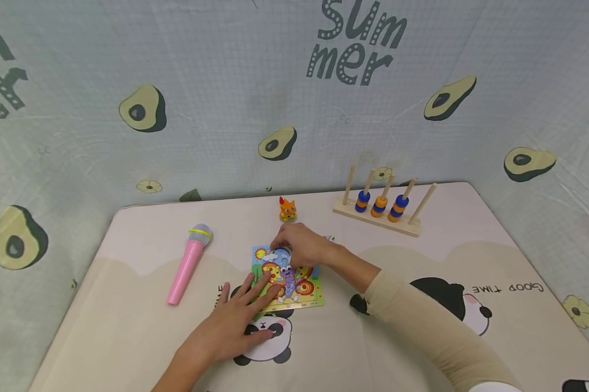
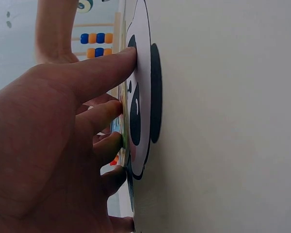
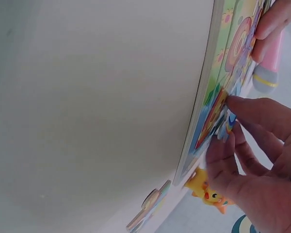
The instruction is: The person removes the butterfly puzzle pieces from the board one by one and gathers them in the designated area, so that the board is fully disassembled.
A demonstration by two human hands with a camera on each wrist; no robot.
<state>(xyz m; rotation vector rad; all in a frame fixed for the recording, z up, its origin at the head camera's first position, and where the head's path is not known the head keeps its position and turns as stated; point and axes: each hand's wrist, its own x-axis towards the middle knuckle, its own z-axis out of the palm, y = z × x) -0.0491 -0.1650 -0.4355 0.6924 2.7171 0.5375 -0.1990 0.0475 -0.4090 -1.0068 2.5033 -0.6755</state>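
Note:
A butterfly jigsaw puzzle in a flat tray lies on the table. My left hand rests at its lower left, fingers straight and spread; in the left wrist view, fingertips touch the puzzle's edge and the thumb lies over the printed panda. At the puzzle's top edge, my right hand pinches a blue puzzle piece between thumb and fingers. The piece is tilted up from the picture, and the hand partly covers it in the head view. Another loose puzzle piece lies beyond the top edge.
An orange toy figure stands behind the puzzle. A pink toy microphone lies at the left. Toward the back right is a wooden peg rack with blue and orange beads. Printed cloth hangs behind the table.

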